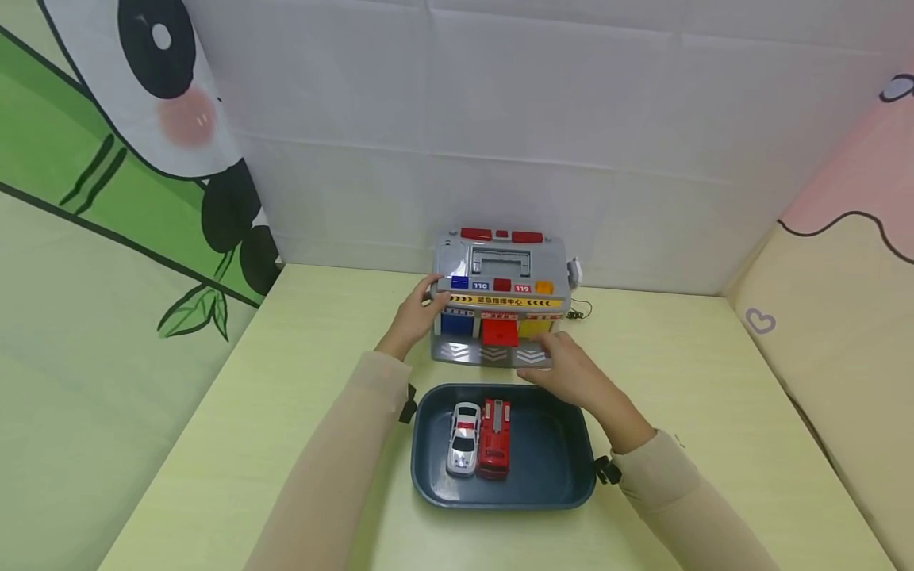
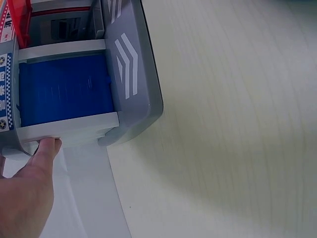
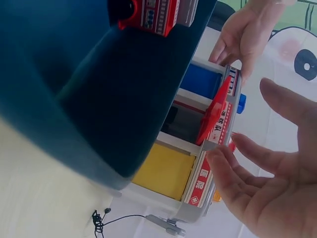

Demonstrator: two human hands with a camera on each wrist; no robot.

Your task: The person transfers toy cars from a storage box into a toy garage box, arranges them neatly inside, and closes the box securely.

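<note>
A grey toy garage point(image 1: 503, 262) stands at the back of the table, with blue, red and yellow doors. Its red door point(image 3: 215, 111) is swung up, showing a dark bay behind. The blue door point(image 2: 67, 89) and yellow door point(image 3: 166, 171) are down. My left hand point(image 1: 414, 321) grips the garage's left side, thumb at the front corner of the roof. My right hand point(image 1: 567, 369) hovers before the yellow door, fingers loosely bent, holding nothing. In a dark blue tray point(image 1: 550, 452) lie a white toy police car point(image 1: 464, 438) and a red toy fire truck point(image 1: 494, 438).
The tray sits in front of the garage, between my forearms. A thin black cord point(image 1: 580, 312) lies coiled at the garage's right, near a white and grey piece point(image 1: 574, 272) on its side. Behind, a white cloth point(image 1: 500, 119) hangs as a backdrop.
</note>
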